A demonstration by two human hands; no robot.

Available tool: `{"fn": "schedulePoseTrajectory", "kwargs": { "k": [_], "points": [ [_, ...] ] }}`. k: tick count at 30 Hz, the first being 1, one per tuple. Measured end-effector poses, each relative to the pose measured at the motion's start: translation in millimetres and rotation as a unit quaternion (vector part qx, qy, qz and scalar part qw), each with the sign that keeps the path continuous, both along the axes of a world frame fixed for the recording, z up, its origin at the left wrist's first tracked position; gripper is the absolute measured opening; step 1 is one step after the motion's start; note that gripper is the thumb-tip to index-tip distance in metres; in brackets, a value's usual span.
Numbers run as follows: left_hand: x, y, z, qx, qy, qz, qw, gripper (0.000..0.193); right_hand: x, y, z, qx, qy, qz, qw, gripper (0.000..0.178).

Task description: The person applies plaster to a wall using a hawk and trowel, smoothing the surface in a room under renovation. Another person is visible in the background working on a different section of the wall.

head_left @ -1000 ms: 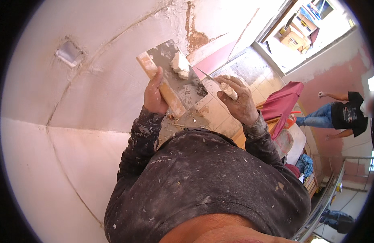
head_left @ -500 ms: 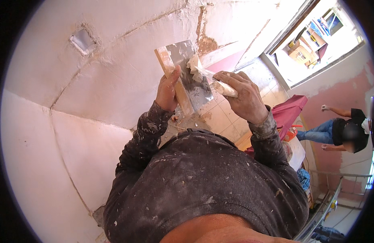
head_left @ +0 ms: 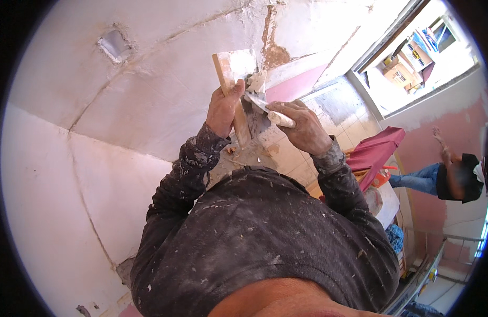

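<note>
My left hand (head_left: 221, 111) grips a wide plastering blade (head_left: 243, 61) by the wooden strip along its back edge, thumb over the near side. The blade tilts up in front of my chest, with whitish smears on its face. At its right edge clings a lump of pale putty (head_left: 258, 79). My right hand (head_left: 306, 127) is closed round the light handle of a small putty knife (head_left: 282, 120). The knife's tip touches the wide blade beside the putty, just right of my left thumb.
A plastered wall (head_left: 149, 105) has cracks, a small square recess (head_left: 115, 46) and a brown bare patch (head_left: 276, 55). Right lie floor tiles (head_left: 294, 153), a maroon cloth (head_left: 378, 150) and a window opening holding cardboard boxes (head_left: 410, 66). Another person (head_left: 460, 177) stands far right, near metal rails (head_left: 431, 272).
The wide blade has tipped, so its face now looks whiter and narrower. My right hand and putty knife have shifted left and slightly down. The other person has raised an arm.
</note>
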State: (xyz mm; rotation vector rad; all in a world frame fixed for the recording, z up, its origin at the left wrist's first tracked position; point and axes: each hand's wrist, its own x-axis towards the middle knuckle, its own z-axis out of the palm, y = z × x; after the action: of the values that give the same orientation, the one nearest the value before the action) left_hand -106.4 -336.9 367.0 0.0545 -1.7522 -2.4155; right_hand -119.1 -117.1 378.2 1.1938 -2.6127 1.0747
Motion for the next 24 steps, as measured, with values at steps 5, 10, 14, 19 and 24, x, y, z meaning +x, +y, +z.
{"fn": "schedulePoseTrajectory", "kwargs": {
  "k": [5,10,14,19,24],
  "points": [
    [16.5,-41.6,6.6,0.025,0.002,0.048,0.999,0.039,-8.7,8.1,-14.6,-0.089,-0.207,0.068,0.972,0.044],
    [51.6,-109.0,-22.4,0.259,0.042,0.113,0.958,0.036,12.2,-5.1,-27.7,-0.464,-0.542,0.000,0.701,0.044],
    [89.5,-164.8,-56.4,0.320,0.118,0.159,0.926,0.039,-4.2,-64.1,-6.5,-0.438,-0.538,0.063,0.717,0.041],
    [126.9,-199.1,-61.4,0.323,0.152,0.230,0.905,0.043,-36.3,-200.4,22.1,-0.271,-0.130,0.135,0.944,0.051],
    [138.7,-213.0,-61.9,0.343,0.193,0.243,0.887,0.045,-45.2,-315.3,40.8,-0.210,0.301,0.060,0.928,0.062]
  ]
}}
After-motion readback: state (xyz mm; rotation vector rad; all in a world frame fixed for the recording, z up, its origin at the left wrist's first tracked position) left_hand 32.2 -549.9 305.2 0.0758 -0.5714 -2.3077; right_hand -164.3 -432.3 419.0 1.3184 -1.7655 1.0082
